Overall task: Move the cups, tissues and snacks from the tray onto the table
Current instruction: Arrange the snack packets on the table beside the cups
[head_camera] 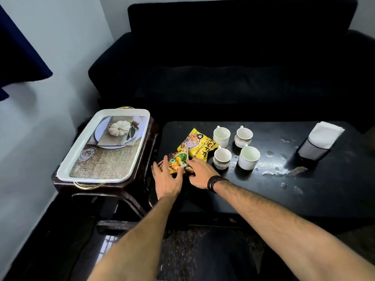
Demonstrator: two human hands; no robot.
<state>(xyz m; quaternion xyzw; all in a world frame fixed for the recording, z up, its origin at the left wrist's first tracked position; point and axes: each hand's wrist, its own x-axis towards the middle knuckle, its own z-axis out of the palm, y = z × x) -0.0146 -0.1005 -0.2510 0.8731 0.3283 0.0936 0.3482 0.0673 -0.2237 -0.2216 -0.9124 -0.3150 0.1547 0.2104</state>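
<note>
The white tray (67, 165) with a pumpkin picture sits on a small stool at the left, nothing standing in it. On the black table (263, 189) lie a yellow snack packet (197, 146) and an orange-green snack packet (178, 162). My left hand (167, 180) and my right hand (199, 173) both rest on the orange-green packet, fingers spread over it. Several white cups (222, 136) stand grouped right of the packets. White tissues (324, 133) stick up from a mesh holder (311, 150) at the far right.
A dark sofa (233, 67) runs behind the table. The dark stool (142, 179) under the tray touches the table's left end. Pale stains (272, 174) mark the tabletop near the tissue holder. A white wall is at the left.
</note>
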